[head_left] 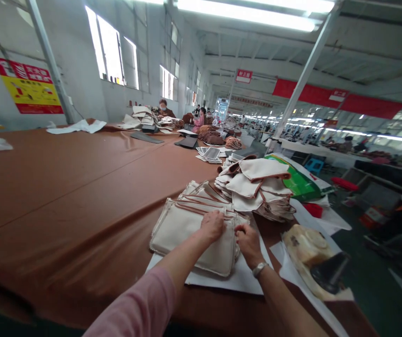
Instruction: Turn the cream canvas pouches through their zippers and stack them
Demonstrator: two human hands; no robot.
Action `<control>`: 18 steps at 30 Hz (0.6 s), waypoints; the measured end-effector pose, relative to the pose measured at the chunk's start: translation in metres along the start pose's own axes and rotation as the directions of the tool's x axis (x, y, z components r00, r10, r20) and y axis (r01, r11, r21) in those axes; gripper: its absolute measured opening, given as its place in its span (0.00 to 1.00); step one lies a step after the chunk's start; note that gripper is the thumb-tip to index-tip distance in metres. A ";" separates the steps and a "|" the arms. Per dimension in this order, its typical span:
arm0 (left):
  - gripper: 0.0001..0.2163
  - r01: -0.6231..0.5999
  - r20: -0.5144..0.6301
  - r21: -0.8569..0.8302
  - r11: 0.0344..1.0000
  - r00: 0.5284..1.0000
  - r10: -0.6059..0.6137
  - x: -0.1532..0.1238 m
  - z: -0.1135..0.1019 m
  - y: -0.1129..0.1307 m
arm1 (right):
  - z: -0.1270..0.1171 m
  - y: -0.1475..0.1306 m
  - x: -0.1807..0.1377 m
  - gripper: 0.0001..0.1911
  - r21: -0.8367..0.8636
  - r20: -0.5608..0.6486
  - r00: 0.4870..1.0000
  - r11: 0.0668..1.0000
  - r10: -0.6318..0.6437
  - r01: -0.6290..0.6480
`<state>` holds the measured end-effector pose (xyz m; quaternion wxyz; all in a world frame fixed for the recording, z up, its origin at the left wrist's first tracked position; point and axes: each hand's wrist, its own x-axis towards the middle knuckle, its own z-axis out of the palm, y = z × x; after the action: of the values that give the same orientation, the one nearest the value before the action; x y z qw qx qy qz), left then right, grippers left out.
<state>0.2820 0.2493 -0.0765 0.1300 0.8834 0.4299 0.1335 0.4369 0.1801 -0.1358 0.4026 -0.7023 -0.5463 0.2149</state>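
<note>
A stack of cream fabric pieces (183,234) with brown edges and rough seams lies before me, fanned out toward its far side. My left hand (214,225) rests on the upper right part of the top piece, its fingers curled closed at the brown edge. Just right of it, my right hand (248,241) is closed in a pinch beside the stack's right edge. What lies between those fingertips is too small to make out. Under the stack is a white sheet (246,281).
A heap of similar cream pieces (246,185) stands behind my right hand. Right of it are a green bag (302,180) and a yellowed tape-wrapped object (308,245) with a black part. Brown material (81,187) covers the table. People sit farther back.
</note>
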 end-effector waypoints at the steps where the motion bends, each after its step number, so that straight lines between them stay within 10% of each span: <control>1: 0.13 -0.002 0.004 0.015 1.000 1.000 0.002 0.005 0.002 -0.001 | -0.004 0.000 0.009 0.13 0.000 -0.011 1.000 1.000 0.003 -0.003; 9: 0.11 -0.124 0.022 0.009 0.992 0.992 0.124 -0.006 0.005 0.000 | 0.003 -0.007 0.063 0.14 -0.062 0.143 0.989 0.997 -0.045 0.055; 16: 0.06 -0.260 0.055 -0.138 0.956 0.961 0.270 -0.131 -0.047 -0.020 | 0.010 -0.004 0.065 0.14 -0.248 0.227 0.973 0.964 -0.041 0.099; 18: 0.08 -0.168 -0.098 -0.457 0.874 0.986 0.138 -0.177 -0.083 -0.029 | 0.011 -0.006 0.058 0.14 -0.291 0.234 0.971 0.949 -0.048 0.117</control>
<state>0.1269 0.1357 -0.0316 0.3126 0.8535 0.3181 0.2694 0.4433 0.2391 -0.1300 0.2346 -0.7033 -0.6438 0.1892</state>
